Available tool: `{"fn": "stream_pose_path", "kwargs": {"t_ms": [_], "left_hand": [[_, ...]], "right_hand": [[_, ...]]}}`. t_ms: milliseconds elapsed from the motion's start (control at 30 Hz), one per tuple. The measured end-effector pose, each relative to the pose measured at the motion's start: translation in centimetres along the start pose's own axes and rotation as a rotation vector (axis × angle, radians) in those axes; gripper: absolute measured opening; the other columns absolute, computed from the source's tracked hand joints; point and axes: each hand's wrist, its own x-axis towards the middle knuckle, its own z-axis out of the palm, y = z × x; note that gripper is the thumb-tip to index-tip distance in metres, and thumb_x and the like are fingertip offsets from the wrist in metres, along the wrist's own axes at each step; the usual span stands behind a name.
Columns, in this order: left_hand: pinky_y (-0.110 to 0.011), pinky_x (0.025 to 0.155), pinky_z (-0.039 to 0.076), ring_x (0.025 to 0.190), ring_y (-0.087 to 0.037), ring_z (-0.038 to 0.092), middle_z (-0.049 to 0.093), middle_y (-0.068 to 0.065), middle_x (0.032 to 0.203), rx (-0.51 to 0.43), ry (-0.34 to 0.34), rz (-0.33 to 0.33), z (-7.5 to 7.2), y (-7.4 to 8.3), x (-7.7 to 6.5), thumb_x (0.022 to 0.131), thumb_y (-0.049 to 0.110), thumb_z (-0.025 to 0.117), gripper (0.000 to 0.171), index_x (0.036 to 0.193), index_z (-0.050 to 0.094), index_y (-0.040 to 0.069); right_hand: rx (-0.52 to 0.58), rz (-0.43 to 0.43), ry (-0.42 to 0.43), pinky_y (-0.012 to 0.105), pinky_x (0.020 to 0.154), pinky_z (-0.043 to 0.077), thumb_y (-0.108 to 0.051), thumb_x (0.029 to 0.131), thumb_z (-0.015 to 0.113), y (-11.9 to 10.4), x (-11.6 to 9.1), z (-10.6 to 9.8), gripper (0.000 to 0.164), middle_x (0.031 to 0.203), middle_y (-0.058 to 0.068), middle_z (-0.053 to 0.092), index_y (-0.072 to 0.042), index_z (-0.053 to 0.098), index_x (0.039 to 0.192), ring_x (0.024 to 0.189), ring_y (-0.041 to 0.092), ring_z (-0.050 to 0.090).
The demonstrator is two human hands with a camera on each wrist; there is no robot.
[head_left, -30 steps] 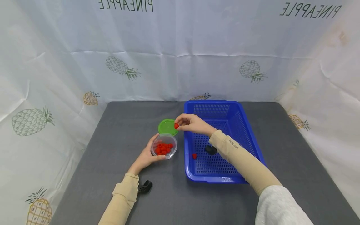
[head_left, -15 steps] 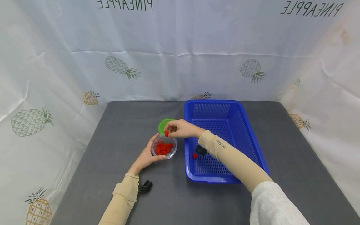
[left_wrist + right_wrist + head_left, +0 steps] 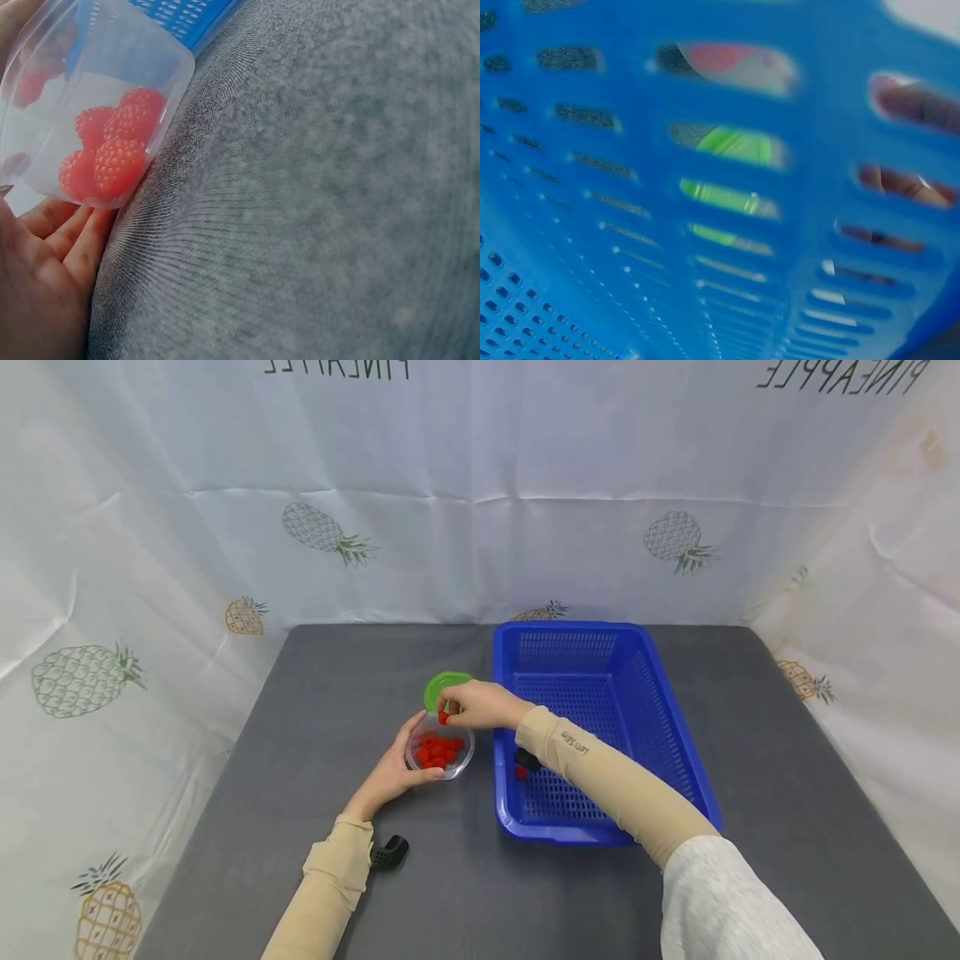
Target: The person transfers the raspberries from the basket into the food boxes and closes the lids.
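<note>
My left hand (image 3: 384, 783) grips a clear round plastic tub (image 3: 468, 757) from its left side, thumb along the near rim. Several raspberries (image 3: 437, 752) lie in the tub; up close in the left wrist view, red raspberries (image 3: 112, 150) show through its wall, with fingers (image 3: 88, 240) under its edge. Above the tub's far rim my right hand (image 3: 486, 705) pinches one raspberry (image 3: 443, 718) between thumb and fingertips. Behind the tub lies a green lid (image 3: 444, 687), partly covered by the right hand. The right wrist view shows it through basket slots.
A blue slotted basket (image 3: 540, 835) stands to the right, under my right forearm. One raspberry (image 3: 521, 773) is inside it, near the left wall, partly hidden by the black wrist camera (image 3: 528, 760). A grey cloth covers the table (image 3: 465, 893).
My right hand has carried its raspberry left and nearer, from beside the green lid to over the tub's far rim. The left hand keeps its grip on the tub.
</note>
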Motion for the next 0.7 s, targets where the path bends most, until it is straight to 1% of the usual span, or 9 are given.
{"fn": "stream_pose_path", "kwargs": {"t_ms": [100, 167, 367, 467, 533, 600, 700], "left_hand": [[-0.055, 0.109, 0.03, 0.134, -0.036, 0.037, 0.033, -0.019, 0.148, 0.013, 0.006, -0.008, 0.0, 0.2, 0.1, 0.079, 0.019, 0.073, 0.093, 0.15, 0.012, 0.019], [-0.056, 0.109, 0.029, 0.134, -0.036, 0.037, 0.032, -0.019, 0.148, 0.018, 0.006, -0.007, 0.1, 0.2, 0.1, 0.079, 0.019, 0.073, 0.093, 0.15, 0.012, 0.018], [-0.056, 0.109, 0.029, 0.134, -0.036, 0.037, 0.031, -0.018, 0.149, 0.031, 0.006, -0.015, 0.1, 0.5, 0.0, 0.08, 0.021, 0.073, 0.093, 0.15, 0.013, 0.019], [-0.056, 0.109, 0.03, 0.134, -0.036, 0.037, 0.031, -0.018, 0.149, 0.042, 0.008, -0.022, 0.1, 0.5, 0.1, 0.08, 0.021, 0.072, 0.092, 0.15, 0.013, 0.02], [-0.056, 0.108, 0.031, 0.133, -0.036, 0.038, 0.031, -0.019, 0.149, 0.051, 0.01, -0.013, 0.1, 0.3, 0.1, 0.08, 0.021, 0.072, 0.092, 0.15, 0.012, 0.017], [-0.057, 0.108, 0.03, 0.133, -0.036, 0.037, 0.031, -0.018, 0.149, 0.044, 0.015, -0.013, 0.1, -0.6, 0.4, 0.079, 0.021, 0.073, 0.093, 0.15, 0.012, 0.019], [-0.057, 0.108, 0.03, 0.134, -0.036, 0.037, 0.031, -0.017, 0.149, 0.036, 0.019, -0.006, 0.2, -2.1, 0.8, 0.079, 0.023, 0.074, 0.095, 0.15, 0.011, 0.023]], "right_hand": [[-0.071, 0.011, 0.007, 0.023, 0.062, 0.047, -0.025, 0.089, 0.061, -0.2, 0.0, 0.2, 0.018, 0.089, -0.006, 0.067, -0.022, 0.065, 0.107, 0.071, 0.006, 0.058], [-0.098, 0.014, 0.013, 0.024, 0.063, 0.048, -0.025, 0.089, 0.06, -0.2, 0.0, 0.2, 0.019, 0.089, -0.007, 0.068, -0.021, 0.065, 0.108, 0.071, 0.006, 0.058], [-0.107, 0.029, 0.014, 0.025, 0.064, 0.049, -0.028, 0.09, 0.059, -0.3, -0.2, 0.2, 0.021, 0.091, -0.007, 0.068, -0.022, 0.064, 0.11, 0.072, 0.005, 0.059], [-0.086, 0.024, 0.015, 0.025, 0.064, 0.049, -0.028, 0.09, 0.059, -0.3, -0.3, 0.1, 0.022, 0.092, -0.006, 0.068, -0.021, 0.065, 0.11, 0.073, 0.006, 0.059], [-0.055, 0.016, 0.018, 0.025, 0.064, 0.049, -0.028, 0.09, 0.059, -0.3, -0.3, 0.1, 0.022, 0.093, -0.005, 0.068, -0.02, 0.065, 0.11, 0.073, 0.007, 0.059], [-0.013, 0.001, 0.022, 0.024, 0.064, 0.049, -0.027, 0.09, 0.059, -0.2, -0.4, 0.1, 0.023, 0.093, -0.005, 0.068, -0.019, 0.065, 0.111, 0.073, 0.007, 0.059], [0.099, -0.041, 0.044, 0.022, 0.067, 0.05, -0.025, 0.091, 0.058, 0.3, -0.5, 0.0, 0.024, 0.094, -0.003, 0.067, -0.015, 0.065, 0.112, 0.076, 0.008, 0.06]]}}
